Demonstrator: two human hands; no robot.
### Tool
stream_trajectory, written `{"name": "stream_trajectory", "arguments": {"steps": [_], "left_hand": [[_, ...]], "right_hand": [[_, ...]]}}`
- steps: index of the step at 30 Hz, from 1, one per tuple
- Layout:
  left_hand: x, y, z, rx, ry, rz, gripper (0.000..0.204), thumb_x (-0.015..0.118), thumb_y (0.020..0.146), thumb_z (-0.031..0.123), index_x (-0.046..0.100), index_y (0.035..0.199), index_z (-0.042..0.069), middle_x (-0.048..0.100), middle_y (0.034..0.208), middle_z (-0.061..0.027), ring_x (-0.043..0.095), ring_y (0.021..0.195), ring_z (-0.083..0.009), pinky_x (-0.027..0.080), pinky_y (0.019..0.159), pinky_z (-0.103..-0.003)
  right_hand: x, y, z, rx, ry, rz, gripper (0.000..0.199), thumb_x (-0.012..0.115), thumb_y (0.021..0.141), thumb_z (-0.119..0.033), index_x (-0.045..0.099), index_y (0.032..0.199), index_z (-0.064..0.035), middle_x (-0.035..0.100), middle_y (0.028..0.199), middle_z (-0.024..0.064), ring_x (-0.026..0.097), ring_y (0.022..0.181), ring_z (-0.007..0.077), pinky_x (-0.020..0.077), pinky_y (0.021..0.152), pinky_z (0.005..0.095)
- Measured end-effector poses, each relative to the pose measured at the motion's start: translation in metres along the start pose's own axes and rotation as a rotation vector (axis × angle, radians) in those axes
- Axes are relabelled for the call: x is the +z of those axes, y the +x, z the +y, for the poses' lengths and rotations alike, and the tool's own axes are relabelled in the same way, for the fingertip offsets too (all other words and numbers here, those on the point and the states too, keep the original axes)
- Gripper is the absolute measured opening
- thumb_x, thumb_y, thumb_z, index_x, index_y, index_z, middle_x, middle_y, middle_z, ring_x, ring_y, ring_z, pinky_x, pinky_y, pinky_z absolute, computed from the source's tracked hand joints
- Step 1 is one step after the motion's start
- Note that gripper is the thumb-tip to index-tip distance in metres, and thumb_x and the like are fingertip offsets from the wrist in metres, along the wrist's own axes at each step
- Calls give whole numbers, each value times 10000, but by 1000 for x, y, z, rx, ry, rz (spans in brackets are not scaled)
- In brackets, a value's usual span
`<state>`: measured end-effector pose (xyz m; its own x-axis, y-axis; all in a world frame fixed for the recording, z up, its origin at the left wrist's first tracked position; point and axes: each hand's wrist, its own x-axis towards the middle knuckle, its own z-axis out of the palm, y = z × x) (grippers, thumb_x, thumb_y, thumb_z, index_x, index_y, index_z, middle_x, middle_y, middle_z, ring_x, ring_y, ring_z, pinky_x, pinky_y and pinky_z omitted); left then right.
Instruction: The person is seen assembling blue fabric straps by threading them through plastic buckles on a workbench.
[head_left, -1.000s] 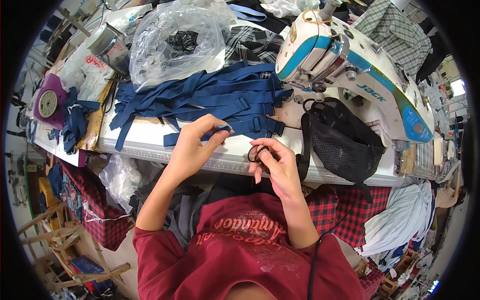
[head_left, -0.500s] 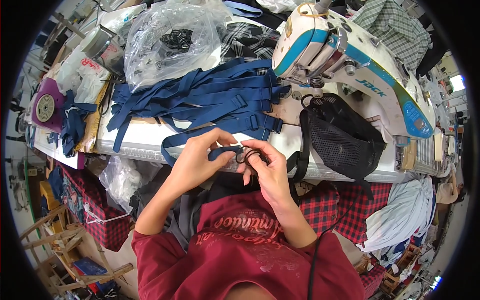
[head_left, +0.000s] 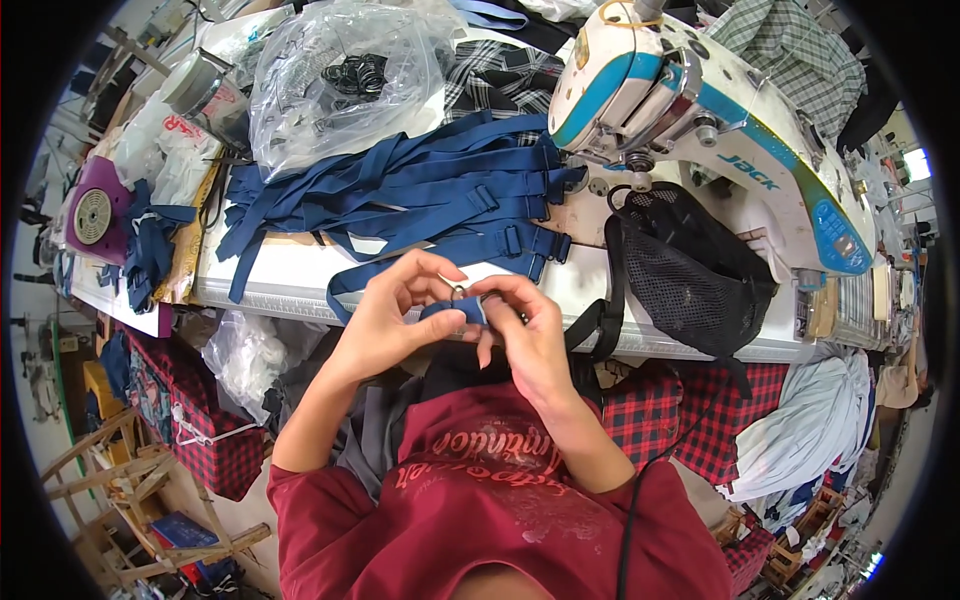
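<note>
Over the table's front edge, my left hand (head_left: pixel 388 318) pinches the end part of a navy webbing strap (head_left: pixel 468 308) between thumb and fingers. My right hand (head_left: pixel 532 335) meets it, with its thumb and index finger closed on the same strap's end. A small black ring (head_left: pixel 458 292) stands up at the strap between my fingertips. Other black loops may be tucked in my right fingers, mostly hidden. Just beyond my hands lies a pile of navy straps (head_left: pixel 390 190), some with plastic buckles (head_left: pixel 508 240).
A white and blue sewing machine (head_left: pixel 745 135) stands at the right, with a black mesh bag (head_left: pixel 690 280) beneath its arm. Behind the straps lies a clear plastic bag (head_left: pixel 290 125) holding black rings (head_left: pixel 355 75). A purple device (head_left: pixel 92 215) sits far left.
The strap's end has turned so its flat blue face shows between my hands. The black ring now stands upright at the strap, instead of hanging over my right fingers.
</note>
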<state>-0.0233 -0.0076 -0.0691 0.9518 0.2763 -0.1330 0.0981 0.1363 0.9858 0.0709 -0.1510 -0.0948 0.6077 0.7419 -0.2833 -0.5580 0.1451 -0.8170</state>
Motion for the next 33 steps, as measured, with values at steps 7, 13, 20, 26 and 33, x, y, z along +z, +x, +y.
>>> {"name": "stream_trajectory", "arguments": {"steps": [7, 13, 20, 26, 33], "left_hand": [[-1, -2, -1, 63, 189, 101, 340, 683, 764, 27, 515, 1059, 3, 576, 845, -12, 537, 791, -62, 423, 706, -205], [1, -1, 3, 112, 410, 50, 271, 663, 768, 49, 570, 1018, 1, 632, 895, -77, 585, 791, -125, 463, 747, -268], [-8, -1, -2, -67, 345, -176, 200, 627, 815, 96, 570, 969, -19, 624, 936, -94, 580, 789, -151, 464, 747, -277], [-2, 2, 4, -58, 276, -91, 81, 532, 877, 64, 528, 903, -13, 576, 824, -61, 566, 785, -137, 444, 737, -266], [13, 36, -19, 221, 929, 243, 220, 639, 780, 181, 539, 922, 46, 600, 801, -136, 601, 711, -309, 458, 595, -366]], "right_hand": [[-22, -1, -6, -58, 68, -108, 196, 450, 881, -133, 508, 988, 20, 576, 837, 130, 598, 633, 170, 451, 384, 227], [-4, -5, -5, -93, -275, -82, 130, 597, 873, -131, 542, 872, -13, 552, 639, 26, 480, 473, 44, 299, 370, 160], [-10, -6, -10, -216, -429, -35, 145, 628, 848, -122, 552, 822, 0, 549, 712, -11, 474, 643, 35, 381, 583, 187], [-8, -9, -15, -186, -340, -34, 132, 526, 915, -135, 546, 942, -7, 503, 651, -17, 440, 570, 27, 349, 517, 179], [-27, 14, -12, -793, -1227, 59, 129, 605, 810, -55, 625, 937, -67, 511, 664, 69, 542, 568, 205, 431, 507, 326]]}}
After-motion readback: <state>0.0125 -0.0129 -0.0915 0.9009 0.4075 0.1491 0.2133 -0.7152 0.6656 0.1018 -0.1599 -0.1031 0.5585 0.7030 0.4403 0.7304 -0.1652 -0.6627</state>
